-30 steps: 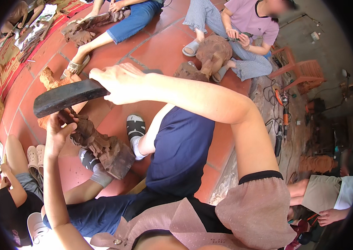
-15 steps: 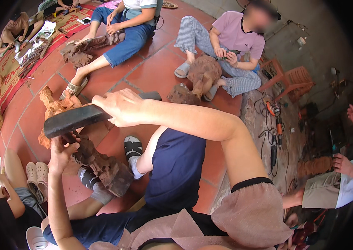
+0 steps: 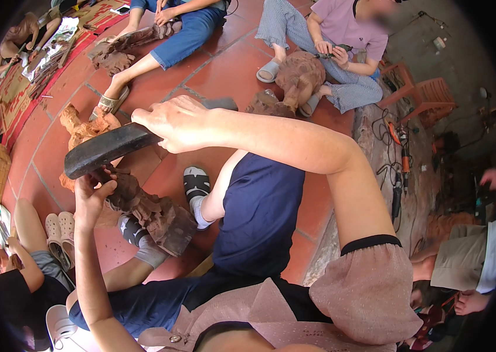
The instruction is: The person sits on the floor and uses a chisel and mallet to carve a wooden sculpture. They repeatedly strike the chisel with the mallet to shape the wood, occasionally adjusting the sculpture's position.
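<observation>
One dark wooden mallet (image 3: pixel 104 149) was gripped in the right hand (image 3: pixel 180 123), above one wood carving (image 3: pixel 148 211) propped across the legs. The left hand (image 3: pixel 92 196) closed around something hidden. Two seated carvers worked beyond.

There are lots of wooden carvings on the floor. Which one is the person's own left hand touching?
The dark brown carving propped between the person's legs, right under the left hand. The other carvings sit farther off beside other people.

The dark mallet (image 3: pixel 107 149) hides what the left hand (image 3: pixel 92 196) grips against the wood carving (image 3: pixel 148 211).
</observation>
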Motion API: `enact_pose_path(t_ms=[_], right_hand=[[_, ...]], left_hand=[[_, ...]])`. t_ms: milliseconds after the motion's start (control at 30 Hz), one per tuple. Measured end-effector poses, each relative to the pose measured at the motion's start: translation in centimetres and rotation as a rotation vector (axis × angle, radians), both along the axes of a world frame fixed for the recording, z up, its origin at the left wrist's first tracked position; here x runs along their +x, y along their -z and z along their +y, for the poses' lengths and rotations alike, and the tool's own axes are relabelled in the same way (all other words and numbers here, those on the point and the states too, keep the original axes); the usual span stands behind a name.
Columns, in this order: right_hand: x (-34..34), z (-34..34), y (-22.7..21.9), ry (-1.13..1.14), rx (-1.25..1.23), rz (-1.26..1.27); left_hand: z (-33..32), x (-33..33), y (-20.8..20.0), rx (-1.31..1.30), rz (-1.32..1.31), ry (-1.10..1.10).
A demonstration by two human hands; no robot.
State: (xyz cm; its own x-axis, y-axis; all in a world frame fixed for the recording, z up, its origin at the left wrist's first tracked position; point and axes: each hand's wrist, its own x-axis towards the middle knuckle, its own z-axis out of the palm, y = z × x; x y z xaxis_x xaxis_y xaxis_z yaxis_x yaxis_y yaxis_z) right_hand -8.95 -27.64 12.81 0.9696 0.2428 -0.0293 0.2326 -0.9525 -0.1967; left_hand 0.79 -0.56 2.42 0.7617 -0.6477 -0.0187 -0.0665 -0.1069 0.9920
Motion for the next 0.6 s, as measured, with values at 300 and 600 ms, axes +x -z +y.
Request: enact_pose_path(t_ms=[300, 600], right_hand=[[-0.1, -0.3, 0.1, -0.017, 0.076, -0.033], [0.2, -0.4, 0.2, -0.027, 0.135, -0.084]], left_hand=[[0.9, -1.2, 0.1, -0.064, -0.036, -0.046], [0.5, -1.3, -1.1, -0.073, -0.076, 0.006]])
